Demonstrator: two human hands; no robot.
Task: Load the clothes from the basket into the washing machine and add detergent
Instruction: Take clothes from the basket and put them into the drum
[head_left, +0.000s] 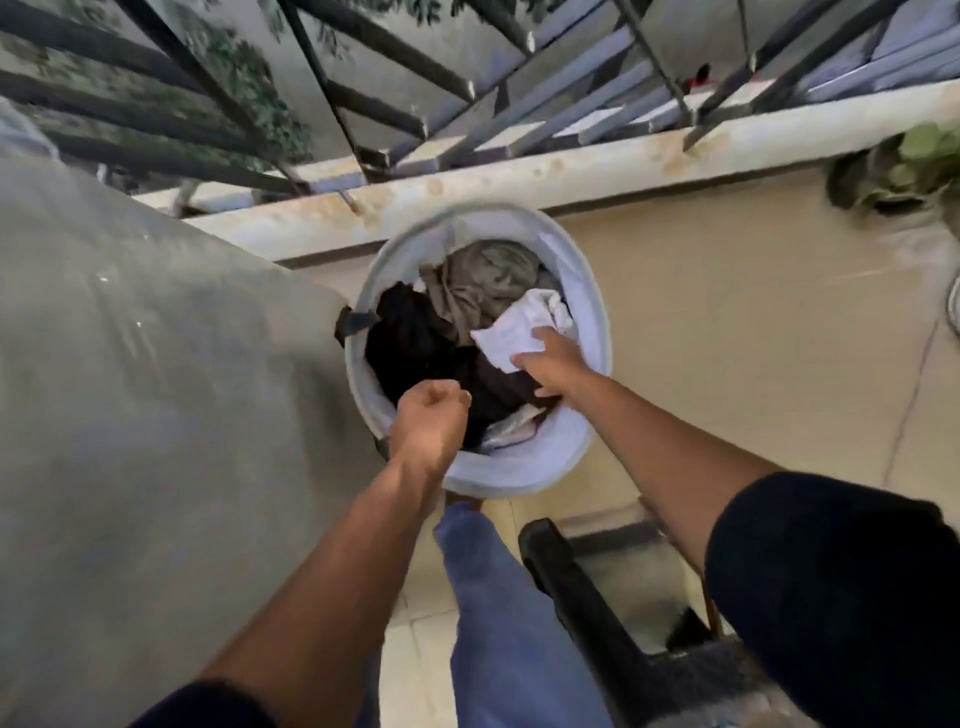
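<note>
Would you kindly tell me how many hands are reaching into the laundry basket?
2: the left hand at the basket's near rim above dark clothes, the right hand farther in on the white cloth.

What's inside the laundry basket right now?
The basket holds an olive-grey garment at the far side, dark clothes on the left, and a white cloth that the right hand touches. Whatever lies beneath this top layer is covered.
</note>
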